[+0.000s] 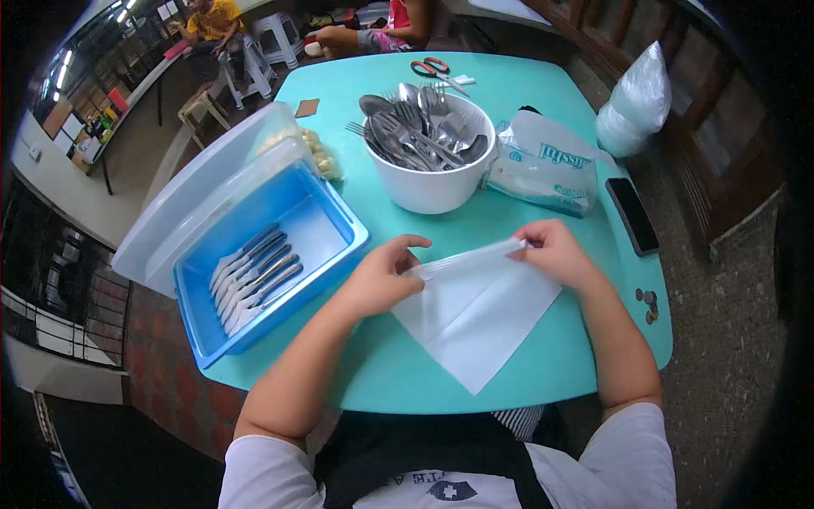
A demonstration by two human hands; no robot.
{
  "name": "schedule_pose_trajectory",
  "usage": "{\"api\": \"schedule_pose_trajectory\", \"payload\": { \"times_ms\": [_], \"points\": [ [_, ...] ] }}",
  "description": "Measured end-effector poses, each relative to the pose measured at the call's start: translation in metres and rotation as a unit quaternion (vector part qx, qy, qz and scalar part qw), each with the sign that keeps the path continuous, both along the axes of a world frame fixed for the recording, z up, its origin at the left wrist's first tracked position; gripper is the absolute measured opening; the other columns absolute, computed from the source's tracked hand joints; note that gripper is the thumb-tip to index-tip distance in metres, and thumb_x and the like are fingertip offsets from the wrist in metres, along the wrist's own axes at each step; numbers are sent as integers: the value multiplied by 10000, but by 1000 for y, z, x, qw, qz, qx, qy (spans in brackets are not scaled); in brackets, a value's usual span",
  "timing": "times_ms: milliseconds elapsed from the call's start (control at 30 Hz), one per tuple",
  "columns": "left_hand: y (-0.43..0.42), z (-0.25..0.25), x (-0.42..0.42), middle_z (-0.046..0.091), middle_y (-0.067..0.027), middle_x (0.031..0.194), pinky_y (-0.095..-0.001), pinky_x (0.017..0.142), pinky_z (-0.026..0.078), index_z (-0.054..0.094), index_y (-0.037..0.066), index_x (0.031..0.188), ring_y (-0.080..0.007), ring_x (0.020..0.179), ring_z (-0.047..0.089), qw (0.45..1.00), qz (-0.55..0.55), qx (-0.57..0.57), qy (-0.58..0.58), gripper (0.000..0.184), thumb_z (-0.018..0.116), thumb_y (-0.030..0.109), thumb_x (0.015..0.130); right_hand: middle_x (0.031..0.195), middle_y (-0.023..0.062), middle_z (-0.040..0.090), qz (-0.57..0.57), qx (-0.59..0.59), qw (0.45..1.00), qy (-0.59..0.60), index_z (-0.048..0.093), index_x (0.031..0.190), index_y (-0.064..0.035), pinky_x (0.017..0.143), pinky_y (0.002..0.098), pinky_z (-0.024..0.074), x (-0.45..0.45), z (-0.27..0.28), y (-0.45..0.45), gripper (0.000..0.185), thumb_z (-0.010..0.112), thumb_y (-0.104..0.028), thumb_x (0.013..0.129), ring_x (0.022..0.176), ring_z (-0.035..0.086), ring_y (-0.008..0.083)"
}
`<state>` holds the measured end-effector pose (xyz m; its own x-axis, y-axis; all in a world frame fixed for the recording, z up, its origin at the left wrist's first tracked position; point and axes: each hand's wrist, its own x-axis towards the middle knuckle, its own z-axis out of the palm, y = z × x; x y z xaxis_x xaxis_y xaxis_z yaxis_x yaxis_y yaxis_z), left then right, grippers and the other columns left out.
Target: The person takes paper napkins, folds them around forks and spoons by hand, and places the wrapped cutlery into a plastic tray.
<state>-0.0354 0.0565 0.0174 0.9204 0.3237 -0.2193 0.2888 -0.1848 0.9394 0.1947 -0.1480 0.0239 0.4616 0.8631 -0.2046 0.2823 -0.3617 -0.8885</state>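
Observation:
A white paper napkin [479,318], folded to a triangle, lies on the turquoise table with its point toward me. My right hand [555,253] pinches its upper right corner between thumb and fingers. At the left corner is my left hand [381,278], index finger and thumb apart, the thumb touching the napkin's edge. To the left, a blue tray [346,222] holds several sets of cutlery [263,276] with their lower ends wrapped in white napkins. Beyond my hands stands a white bucket [432,188] full of loose forks and spoons [420,127].
A pack of tissue napkins [547,165] lies right of the bucket. Near the right edge are a phone [632,216] and coins [649,301]. Red-handled scissors [441,75] lie at the far edge. A clear lid [208,191] leans behind the tray. Two people sit in the background.

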Motion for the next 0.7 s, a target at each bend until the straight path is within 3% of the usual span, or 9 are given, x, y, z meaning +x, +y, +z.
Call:
{"api": "schedule_pose_trajectory", "payload": {
  "times_ms": [67,167,267,367,467,700],
  "points": [
    [-7,8,-1,614,-34,887,-253,724,459,591,11,1205,-101,828,583,999,6,43,2,462,713,7,760,814,19,673,22,-26,999,-5,702,935,18,693,232,473,-7,-3,3,201,753,-104,785,743,605,79],
    [-7,3,-2,634,-29,808,-263,685,467,655,-21,1023,-94,752,582,980,-32,198,13,268,748,57,784,832,72,685,36,-66,993,-96,705,980,24,708,274,482,-15,2,5,280,775,-146,769,783,620,121],
    [1,-13,2,638,-24,731,-276,660,475,661,-31,901,-87,682,569,982,15,186,30,160,745,64,804,890,105,704,50,29,998,33,688,1031,29,740,303,495,-12,-7,3,361,792,-160,741,835,644,155],
    [9,-30,3,631,-14,721,-274,651,470,655,-24,911,-79,685,560,984,48,170,7,176,758,66,799,948,140,712,97,-15,993,-67,680,1067,20,772,323,503,-3,-7,-1,426,804,-168,705,856,664,191],
    [4,-23,-6,632,-19,749,-273,651,468,653,-33,931,-79,701,557,979,44,197,11,213,775,65,786,950,148,714,45,-28,991,-126,683,1064,18,788,334,504,-8,-11,-6,445,806,-171,681,853,672,216],
    [-6,-29,-16,577,-27,740,-271,644,457,641,-27,953,-92,683,517,972,38,230,-33,266,792,23,740,944,127,718,1,15,986,-166,697,1082,-30,820,329,510,-9,-27,-8,441,805,-181,681,873,684,249]
  ]
}}
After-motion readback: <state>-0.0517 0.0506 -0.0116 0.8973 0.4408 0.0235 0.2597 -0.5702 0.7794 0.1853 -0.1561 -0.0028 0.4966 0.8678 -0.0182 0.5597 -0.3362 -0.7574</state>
